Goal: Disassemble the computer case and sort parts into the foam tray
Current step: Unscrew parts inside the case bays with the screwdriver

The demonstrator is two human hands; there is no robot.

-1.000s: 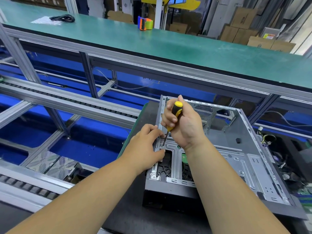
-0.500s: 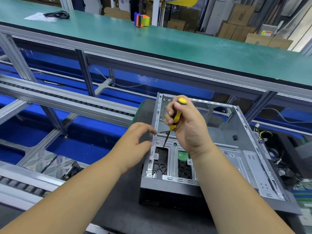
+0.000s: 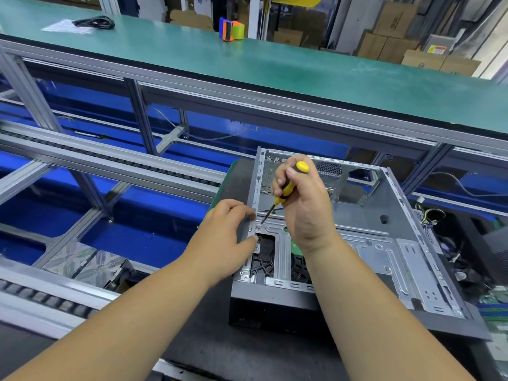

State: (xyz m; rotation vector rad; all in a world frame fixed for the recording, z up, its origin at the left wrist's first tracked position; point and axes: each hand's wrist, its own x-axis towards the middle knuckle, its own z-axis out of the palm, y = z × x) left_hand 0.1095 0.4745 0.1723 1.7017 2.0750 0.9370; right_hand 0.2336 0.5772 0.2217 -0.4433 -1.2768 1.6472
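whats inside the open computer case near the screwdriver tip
Inside the computer case, black plastic and a green part show through the metal bracket cutouts. The right hand and forearm cover the rest.

- The screwdriver (image 3: 288,185) has a yellow-and-black handle.
- The computer case (image 3: 368,243) is grey metal with a black front.
- The surface (image 3: 302,70) is green.
- The tape dispenser (image 3: 231,30) is orange, blue and green.
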